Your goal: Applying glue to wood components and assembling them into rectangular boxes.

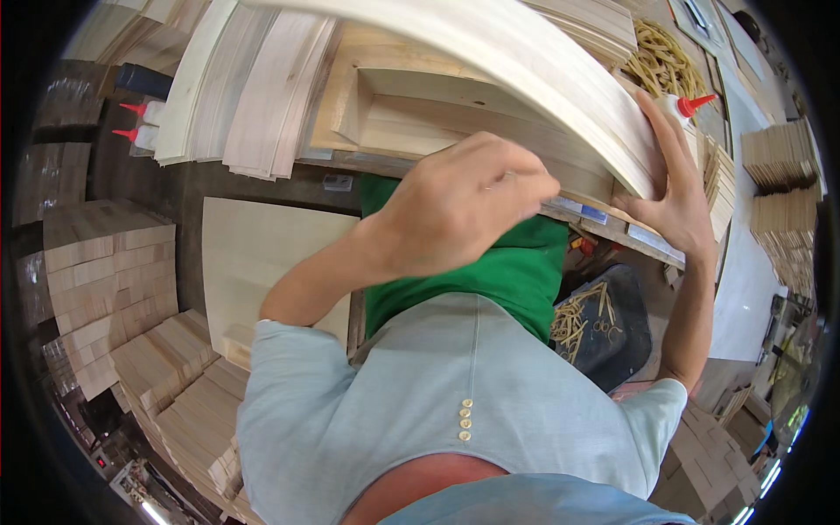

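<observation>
My right hand (pixel 674 188) grips the near right end of a long pale wooden board (pixel 560 79), thumb below the end and fingers along its outer edge. The board is raised over the bench and looks curved in this view. My left hand (pixel 464 201) is closed in front of the bench, fingers curled in and slightly blurred. What its fingers hold, if anything, I cannot make out. Beyond that hand lies a shallow wooden tray-like form (pixel 350 105) with raised sides. A glue bottle's red nozzle (pixel 696 105) sticks up beside my right fingers.
Thin wood sheets (pixel 271 96) are stacked at the bench's left, near two red-tipped bottles (pixel 140 122). A heap of yellowish strips (pixel 661 57) lies at the far right. Below the bench stands a black tub (pixel 626 328) with more strips. Wood stacks (pixel 109 271) stand at left.
</observation>
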Demonstrator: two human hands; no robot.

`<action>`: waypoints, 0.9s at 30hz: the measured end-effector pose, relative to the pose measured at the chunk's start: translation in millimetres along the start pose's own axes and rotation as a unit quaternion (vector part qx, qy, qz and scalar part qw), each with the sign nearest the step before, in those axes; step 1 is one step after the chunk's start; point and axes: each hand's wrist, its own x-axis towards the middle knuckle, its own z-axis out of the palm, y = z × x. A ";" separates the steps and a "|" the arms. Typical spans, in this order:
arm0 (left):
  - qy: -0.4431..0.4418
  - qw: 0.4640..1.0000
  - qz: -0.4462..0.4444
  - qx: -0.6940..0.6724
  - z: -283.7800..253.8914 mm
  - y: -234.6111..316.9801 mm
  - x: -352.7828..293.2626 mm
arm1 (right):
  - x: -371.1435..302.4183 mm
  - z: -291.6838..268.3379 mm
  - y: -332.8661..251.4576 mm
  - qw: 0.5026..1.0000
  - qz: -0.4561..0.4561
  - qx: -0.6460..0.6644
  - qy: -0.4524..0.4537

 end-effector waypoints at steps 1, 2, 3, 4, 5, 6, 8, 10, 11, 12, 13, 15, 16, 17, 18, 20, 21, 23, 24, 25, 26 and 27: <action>0.006 0.995 0.045 0.094 -10.4 7.8 -2.1 | -5.1 -2.7 2.3 1.000 -0.001 0.001 -0.003; 0.011 0.978 0.089 0.187 -21.0 13.5 -1.5 | -10.5 -5.0 4.1 0.999 0.025 -0.039 -0.023; 0.010 0.979 0.092 0.184 -31.8 13.0 6.7 | -16.0 -7.7 8.0 0.995 0.054 -0.080 -0.040; -0.037 0.965 0.052 0.256 -43.6 6.9 19.8 | -20.8 -8.3 14.3 0.993 0.029 -0.103 -0.044; -0.084 0.942 0.015 0.324 -51.8 -3.2 28.7 | -22.3 -8.5 15.2 0.993 0.037 -0.105 -0.041; -0.088 0.943 0.023 0.319 -57.1 -17.5 32.8 | -22.1 -9.0 16.1 0.993 0.016 -0.101 -0.052; -0.181 0.940 0.002 0.290 -62.5 -46.6 36.3 | -18.7 -8.3 20.6 0.993 -0.008 -0.093 -0.071; -0.247 0.930 -0.072 0.262 -62.0 -48.9 41.0 | -14.3 -5.4 29.0 0.991 -0.041 -0.097 -0.077; -0.251 0.934 -0.100 0.234 -59.4 -54.3 39.3 | -12.9 -1.8 33.7 0.989 -0.055 -0.112 -0.081; -0.256 0.935 -0.131 0.209 -56.0 -58.0 38.0 | -12.8 -1.3 39.3 0.987 -0.077 -0.110 -0.090; -0.266 0.938 -0.110 0.193 -51.3 -56.2 39.9 | -16.3 -2.8 44.6 0.986 -0.078 -0.124 -0.078; -0.236 0.929 -0.173 0.228 -46.4 -49.4 41.1 | -28.0 -19.8 68.8 0.992 -0.053 -0.113 -0.029; -0.245 0.930 -0.166 0.217 -45.5 -50.2 40.1 | -34.5 -30.0 66.7 0.992 -0.037 -0.114 -0.031; -0.230 0.932 -0.179 0.216 -44.7 -52.1 39.2 | -37.1 -43.4 62.3 0.995 0.012 -0.087 -0.055; -0.212 0.933 -0.191 0.218 -42.6 -53.6 39.4 | -39.7 -51.0 60.3 0.993 0.059 -0.060 -0.077; -0.219 0.933 -0.192 0.212 -35.1 -53.3 39.4 | -48.5 -46.4 71.3 0.987 0.084 -0.067 -0.115; -0.221 0.930 -0.199 0.217 -33.2 -52.7 38.9 | -50.0 -42.6 74.2 0.981 0.096 -0.070 -0.152; -0.226 0.931 -0.189 0.216 -29.8 -52.3 39.0 | -49.1 -36.6 70.9 0.987 0.075 -0.070 -0.128; -0.228 0.932 -0.182 0.218 -28.3 -52.7 38.9 | -48.6 -34.2 71.7 0.986 0.077 -0.069 -0.134; -0.231 0.931 -0.180 0.216 -26.6 -53.3 38.6 | -49.0 -32.7 73.1 0.985 0.079 -0.069 -0.140; -0.229 0.932 -0.184 0.211 -24.8 -54.1 38.2 | -50.2 -31.7 74.7 0.984 0.082 -0.068 -0.140; -0.227 0.932 -0.190 0.208 -24.5 -54.2 37.4 | -50.1 -30.2 76.3 0.987 0.073 -0.040 -0.139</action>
